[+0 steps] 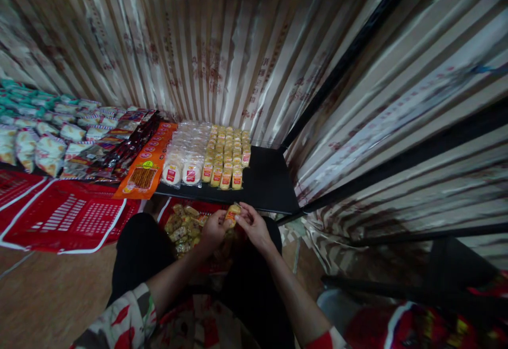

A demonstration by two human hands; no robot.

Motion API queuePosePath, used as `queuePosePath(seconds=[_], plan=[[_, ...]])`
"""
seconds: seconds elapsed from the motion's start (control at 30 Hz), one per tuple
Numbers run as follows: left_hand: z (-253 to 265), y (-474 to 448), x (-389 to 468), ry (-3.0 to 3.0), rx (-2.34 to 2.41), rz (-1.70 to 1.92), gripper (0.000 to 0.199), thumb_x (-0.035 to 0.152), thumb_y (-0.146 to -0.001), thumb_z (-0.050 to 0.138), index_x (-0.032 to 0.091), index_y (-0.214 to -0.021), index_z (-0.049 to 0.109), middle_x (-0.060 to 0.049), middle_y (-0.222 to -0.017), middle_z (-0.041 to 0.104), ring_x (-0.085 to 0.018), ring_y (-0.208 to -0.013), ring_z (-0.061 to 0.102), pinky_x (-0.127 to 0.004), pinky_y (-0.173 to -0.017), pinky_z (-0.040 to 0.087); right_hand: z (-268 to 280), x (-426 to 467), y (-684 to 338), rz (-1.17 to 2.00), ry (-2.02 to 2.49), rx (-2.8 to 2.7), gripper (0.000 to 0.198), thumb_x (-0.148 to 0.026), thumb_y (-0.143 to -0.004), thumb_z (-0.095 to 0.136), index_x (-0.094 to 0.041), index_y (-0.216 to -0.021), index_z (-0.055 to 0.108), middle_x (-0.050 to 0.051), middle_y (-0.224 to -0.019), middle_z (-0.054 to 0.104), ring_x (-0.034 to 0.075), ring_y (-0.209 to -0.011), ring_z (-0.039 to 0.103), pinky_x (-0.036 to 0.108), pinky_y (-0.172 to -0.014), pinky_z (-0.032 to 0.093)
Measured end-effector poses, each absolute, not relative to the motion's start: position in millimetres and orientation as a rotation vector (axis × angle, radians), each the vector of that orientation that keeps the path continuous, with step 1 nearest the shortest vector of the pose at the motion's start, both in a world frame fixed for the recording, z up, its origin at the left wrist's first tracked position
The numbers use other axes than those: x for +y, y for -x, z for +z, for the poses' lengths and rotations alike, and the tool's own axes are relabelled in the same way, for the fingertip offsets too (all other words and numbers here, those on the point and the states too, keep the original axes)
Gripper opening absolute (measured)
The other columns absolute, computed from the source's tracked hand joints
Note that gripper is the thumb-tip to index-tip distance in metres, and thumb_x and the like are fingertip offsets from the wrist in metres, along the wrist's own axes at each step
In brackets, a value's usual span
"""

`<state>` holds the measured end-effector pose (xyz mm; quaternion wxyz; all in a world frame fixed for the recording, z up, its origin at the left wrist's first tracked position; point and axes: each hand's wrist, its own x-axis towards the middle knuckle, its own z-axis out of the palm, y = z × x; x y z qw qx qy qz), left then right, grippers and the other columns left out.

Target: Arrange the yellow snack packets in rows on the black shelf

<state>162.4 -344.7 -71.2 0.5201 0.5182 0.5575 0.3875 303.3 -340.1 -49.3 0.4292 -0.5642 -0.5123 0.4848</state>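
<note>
Between my two hands is a small yellow wrapped snack packet with a red and orange label. The fingers of my left hand pinch it from the left side. My right hand grips its right side, with the thumb across the front. Below them, between my knees, a red bag holds many more yellow wrapped packets. On the black shelf just ahead, similar yellow packets stand in close rows.
Left of the rows lie round white wrapped crackers, an orange snack bag, dark red packets and white pouches. Red bags with white handles sit below the shelf. Black poles and a striped curtain enclose the space.
</note>
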Motion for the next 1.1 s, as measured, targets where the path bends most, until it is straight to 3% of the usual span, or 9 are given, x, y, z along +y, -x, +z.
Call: queuePosePath(seconds=[0.33,0.57,0.7,0.8,0.9,0.97,1.1], plan=[[-53.3,-195.6,-324.4,-1.301,1.406,0.924,0.021,0.026,-0.079,0.053,0.016,-0.096,0.06,-0.005,-0.09,0.068,-0.014,-0.079,0.062,-0.025,-0.075,0.048,-51.9,-336.7,-318.6,1.182,1.326,-1.058,0.035,-0.04,-0.065,0.067,-0.019,-0.093,0.063,0.005,-0.089,0.07,0.02,-0.083,0.065,0.033,-0.079,0.051],[-47.2,-216.3,-308.7,-1.285,1.515,0.88,0.032,0.027,-0.079,0.055,0.014,-0.108,0.054,-0.006,-0.091,0.067,-0.014,-0.075,0.063,-0.025,-0.071,0.048,-48.8,-320.8,-333.5,1.145,1.369,-0.867,0.039,-0.043,-0.059,0.071,-0.016,-0.087,0.064,0.005,-0.08,0.069,0.016,-0.071,0.063,0.028,-0.068,0.05],[-50.7,-220.2,-308.6,-1.167,1.397,0.902,0.027,0.029,-0.083,0.049,0.014,-0.103,0.056,-0.005,-0.084,0.066,-0.012,-0.068,0.061,-0.023,-0.062,0.048,-51.8,-324.8,-333.7,1.177,1.397,-0.858,0.041,-0.046,-0.067,0.065,-0.015,-0.093,0.062,0.007,-0.08,0.068,0.016,-0.067,0.061,0.028,-0.061,0.05],[-39.1,-213.9,-308.1,-1.426,1.474,0.928,0.026,0.028,-0.082,0.05,0.018,-0.104,0.059,-0.004,-0.093,0.065,-0.014,-0.079,0.061,-0.026,-0.075,0.048,-47.4,-329.4,-335.8,0.85,1.516,-1.059,0.05,-0.042,-0.073,0.06,-0.014,-0.113,0.055,0.013,-0.102,0.064,0.022,-0.088,0.061,0.036,-0.071,0.051],[-17.8,-204.9,-303.7,-1.854,1.476,0.838,0.027,0.024,-0.083,0.048,0.02,-0.107,0.06,-0.005,-0.104,0.062,-0.017,-0.097,0.057,-0.03,-0.089,0.044,-35.9,-331.1,-341.3,0.344,1.585,-1.456,0.049,-0.034,-0.077,0.058,-0.019,-0.123,0.052,0.012,-0.128,0.052,0.027,-0.116,0.045,0.045,-0.093,0.042],[-5.0,-201.5,-298.5,-2.083,1.417,0.737,0.028,0.021,-0.084,0.045,0.02,-0.108,0.06,-0.005,-0.103,0.061,-0.018,-0.101,0.055,-0.03,-0.091,0.043,-28.2,-329.4,-345.5,0.212,1.537,-1.717,0.04,-0.028,-0.081,0.054,-0.022,-0.121,0.055,0.008,-0.128,0.053,0.026,-0.118,0.042,0.045,-0.098,0.038],[9.6,-204.0,-285.3,-2.31,1.324,0.629,0.03,0.018,-0.085,0.043,0.021,-0.11,0.059,-0.005,-0.098,0.06,-0.018,-0.097,0.055,-0.031,-0.09,0.044,-20.3,-318.6,-353.9,0.234,1.486,-1.874,0.039,-0.028,-0.083,0.052,-0.021,-0.121,0.056,0.009,-0.109,0.064,0.024,-0.101,0.051,0.041,-0.09,0.044]])
